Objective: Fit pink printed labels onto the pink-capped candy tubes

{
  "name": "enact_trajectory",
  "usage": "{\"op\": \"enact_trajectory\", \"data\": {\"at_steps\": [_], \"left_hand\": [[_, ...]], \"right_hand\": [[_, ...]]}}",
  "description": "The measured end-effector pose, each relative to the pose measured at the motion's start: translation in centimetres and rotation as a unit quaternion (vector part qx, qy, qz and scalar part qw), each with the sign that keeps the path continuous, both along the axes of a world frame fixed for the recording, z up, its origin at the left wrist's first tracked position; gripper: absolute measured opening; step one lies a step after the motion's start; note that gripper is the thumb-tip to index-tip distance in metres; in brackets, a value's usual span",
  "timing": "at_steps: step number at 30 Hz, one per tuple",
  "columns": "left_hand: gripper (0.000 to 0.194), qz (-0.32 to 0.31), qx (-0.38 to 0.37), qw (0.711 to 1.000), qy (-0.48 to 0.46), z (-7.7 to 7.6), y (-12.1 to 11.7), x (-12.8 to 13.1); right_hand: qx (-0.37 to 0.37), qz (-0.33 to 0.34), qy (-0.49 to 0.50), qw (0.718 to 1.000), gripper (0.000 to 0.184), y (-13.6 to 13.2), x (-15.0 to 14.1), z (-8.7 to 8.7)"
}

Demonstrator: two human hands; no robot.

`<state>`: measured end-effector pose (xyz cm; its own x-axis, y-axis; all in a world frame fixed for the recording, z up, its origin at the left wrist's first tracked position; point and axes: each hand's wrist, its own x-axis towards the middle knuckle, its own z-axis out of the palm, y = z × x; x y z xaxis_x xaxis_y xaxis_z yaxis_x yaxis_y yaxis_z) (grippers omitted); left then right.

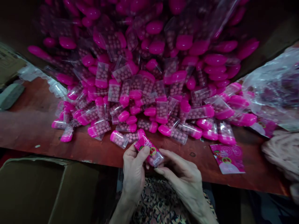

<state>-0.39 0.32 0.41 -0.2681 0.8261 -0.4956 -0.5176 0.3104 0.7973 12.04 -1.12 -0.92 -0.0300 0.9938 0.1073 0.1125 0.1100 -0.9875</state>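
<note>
My left hand (133, 169) and my right hand (181, 174) together hold one small clear candy container (151, 153) with a pink label wrapped on it, just above the table's near edge. The left thumb presses on the label; the right fingers pinch the container's lower end. A big heap of the same clear containers with pink caps (144, 81), filled with small pink balls, covers the red-brown table (35, 124) beyond my hands. One unlabelled container (119, 139) lies closest to my left hand.
A loose pink label sheet (227, 158) lies on the table to the right. A crumpled clear plastic bag (273, 90) sits at the far right, with pinkish cloth (282, 152) below it. An open cardboard box (35, 189) stands below the table at left.
</note>
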Motion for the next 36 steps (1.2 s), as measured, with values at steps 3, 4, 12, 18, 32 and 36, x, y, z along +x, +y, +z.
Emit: {"op": "enact_trajectory", "data": {"at_steps": [3, 4, 12, 18, 32, 36], "left_hand": [[0.015, -0.035, 0.027, 0.998, 0.041, 0.2, -0.6, -0.1], [0.014, -0.047, 0.034, 0.996, 0.066, 0.5, -0.7, -0.1], [0.008, -0.112, 0.164, 0.949, 0.246, 2.4, -1.2, 0.2], [0.009, -0.126, 0.161, 0.943, 0.263, 1.4, -1.3, 0.0], [0.018, -0.096, 0.068, 0.975, 0.187, 1.0, -0.8, 0.3], [0.017, -0.086, 0.056, 0.984, 0.144, 0.8, -0.7, 0.3]], "right_hand": [[-0.001, -0.033, 0.004, 0.999, 0.025, -0.1, 0.3, -0.4], [0.001, -0.040, 0.003, 0.999, 0.025, -0.1, 0.5, -0.5], [-0.042, -0.043, 0.023, 0.998, 0.015, 0.4, 1.3, -0.4], [-0.048, -0.034, 0.036, 0.998, 0.015, 0.9, 1.1, -0.5], [-0.038, -0.028, 0.065, 0.997, 0.017, 1.0, 1.1, -1.0], [-0.037, -0.026, 0.065, 0.997, 0.014, 0.9, 0.8, -1.1]]}}
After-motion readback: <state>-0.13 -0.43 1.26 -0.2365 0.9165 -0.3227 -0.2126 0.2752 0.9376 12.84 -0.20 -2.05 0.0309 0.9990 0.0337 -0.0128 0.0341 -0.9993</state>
